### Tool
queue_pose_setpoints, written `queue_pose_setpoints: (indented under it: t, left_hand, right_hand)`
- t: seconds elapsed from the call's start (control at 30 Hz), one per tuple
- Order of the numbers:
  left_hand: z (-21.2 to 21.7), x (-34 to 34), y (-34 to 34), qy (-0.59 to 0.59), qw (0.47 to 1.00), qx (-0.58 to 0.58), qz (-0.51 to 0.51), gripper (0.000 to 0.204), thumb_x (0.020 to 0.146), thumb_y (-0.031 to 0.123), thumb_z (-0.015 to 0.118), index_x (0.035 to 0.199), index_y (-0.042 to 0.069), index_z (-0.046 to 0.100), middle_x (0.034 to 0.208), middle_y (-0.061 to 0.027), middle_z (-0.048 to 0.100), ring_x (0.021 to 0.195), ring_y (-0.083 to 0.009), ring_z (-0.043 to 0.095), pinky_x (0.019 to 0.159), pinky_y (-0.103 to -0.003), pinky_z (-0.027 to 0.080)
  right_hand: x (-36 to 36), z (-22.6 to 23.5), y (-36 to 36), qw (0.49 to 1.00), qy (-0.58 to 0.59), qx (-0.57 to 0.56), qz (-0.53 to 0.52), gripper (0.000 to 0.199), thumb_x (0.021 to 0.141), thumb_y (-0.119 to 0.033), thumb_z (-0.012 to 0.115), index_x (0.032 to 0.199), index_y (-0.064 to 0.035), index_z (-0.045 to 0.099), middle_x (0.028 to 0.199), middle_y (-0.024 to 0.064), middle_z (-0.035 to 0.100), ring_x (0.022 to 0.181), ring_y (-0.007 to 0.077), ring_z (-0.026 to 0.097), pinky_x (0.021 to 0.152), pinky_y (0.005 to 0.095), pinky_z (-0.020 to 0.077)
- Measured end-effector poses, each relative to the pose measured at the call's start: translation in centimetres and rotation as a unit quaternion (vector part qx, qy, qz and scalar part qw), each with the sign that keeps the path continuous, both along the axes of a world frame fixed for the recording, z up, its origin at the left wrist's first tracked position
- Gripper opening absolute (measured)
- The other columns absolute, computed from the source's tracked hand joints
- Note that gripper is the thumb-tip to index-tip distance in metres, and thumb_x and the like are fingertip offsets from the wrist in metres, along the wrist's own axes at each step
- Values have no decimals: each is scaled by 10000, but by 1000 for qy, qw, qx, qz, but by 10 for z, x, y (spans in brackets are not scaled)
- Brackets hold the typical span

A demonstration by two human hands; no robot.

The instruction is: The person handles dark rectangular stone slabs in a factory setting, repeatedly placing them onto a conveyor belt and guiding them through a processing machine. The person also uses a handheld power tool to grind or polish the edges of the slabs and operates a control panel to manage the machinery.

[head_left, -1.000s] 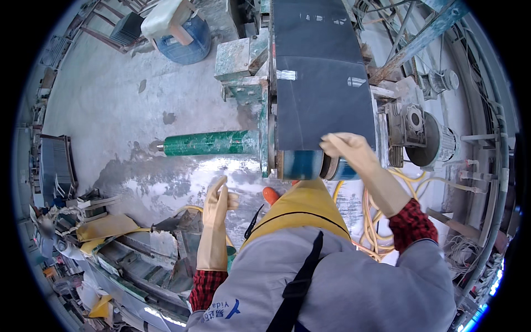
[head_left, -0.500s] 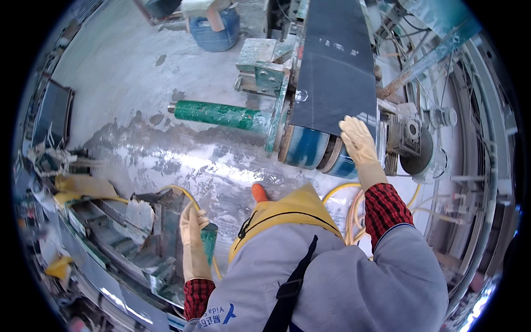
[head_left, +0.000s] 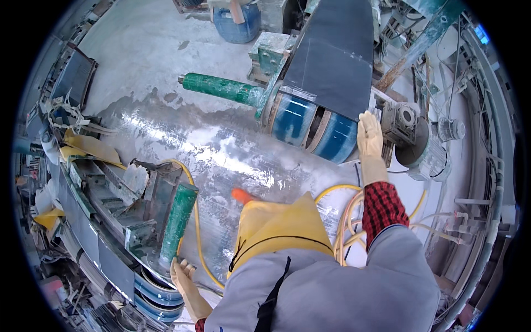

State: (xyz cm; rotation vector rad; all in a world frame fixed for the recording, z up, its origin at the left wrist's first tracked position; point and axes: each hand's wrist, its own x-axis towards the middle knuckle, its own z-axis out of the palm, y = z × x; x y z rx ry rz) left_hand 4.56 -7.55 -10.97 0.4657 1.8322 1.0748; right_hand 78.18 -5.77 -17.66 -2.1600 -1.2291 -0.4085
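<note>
A smooth, dark grey slab (head_left: 334,61) lies flat, right of centre, running toward the far side. Just beyond its near edge, two worn-rimmed blue drums (head_left: 338,138) sit side by side with a dark gap between. Near left, a scuffed green roller (head_left: 180,221) slants, its far end leaning right.

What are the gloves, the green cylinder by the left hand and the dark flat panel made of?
Gloves: probably rubber or latex, matt cream, judging by their smooth look.
Green cylinder: likely painted metal; coating scuffed, paler at its lower end.
Dark panel: maybe stone or rubber; smooth, faint sheen, which leaves it open.
</note>
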Motion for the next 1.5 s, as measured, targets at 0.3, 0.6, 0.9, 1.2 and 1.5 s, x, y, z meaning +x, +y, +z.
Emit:
queue_pose_setpoints:
  t: [0.3,0.6,0.9,1.2,1.5]
  left_hand:
    - [-55,-150,-81,465,872,133,73,560,1015,300,592,1469,-1,464,1476,-201,504,1305,-285,526,1102,-343,398]
    - [20,-225,-19,648,749,122,-62,518,904,176,645,1381,17,518,1366,-219,554,1279,-411,485,1106,-479,362]
    - [17,-302,37,619,766,59,-167,535,943,266,592,1406,40,451,1465,-183,452,1338,-407,411,1119,-488,321]
    - [56,-330,184,641,756,64,-115,209,766,227,675,887,74,600,963,-121,615,1006,-346,589,861,-500,463]
    - [27,-366,232,632,771,-57,-52,528,944,368,600,1381,89,503,1435,-159,490,1312,-332,437,1074,-469,351]
  right_hand:
    - [-235,12,-12,925,164,-35,342,88,902,-163,571,880,-118,643,867,80,645,840,347,526,807,462,446]
    - [-366,-83,11,822,301,-392,282,606,960,-533,488,1117,8,709,1060,292,690,1114,373,664,966,418,472]
    - [-469,-69,36,779,355,-451,252,432,984,-382,606,1191,-17,708,1129,72,739,1056,158,660,959,315,483]
    - [-480,-63,-51,791,363,-463,166,483,991,-461,570,1199,-49,710,1132,118,738,1082,178,659,972,349,493]
    - [-409,-74,-145,796,371,-470,93,551,971,-526,564,1204,-45,700,1139,132,739,1047,219,688,930,374,516]
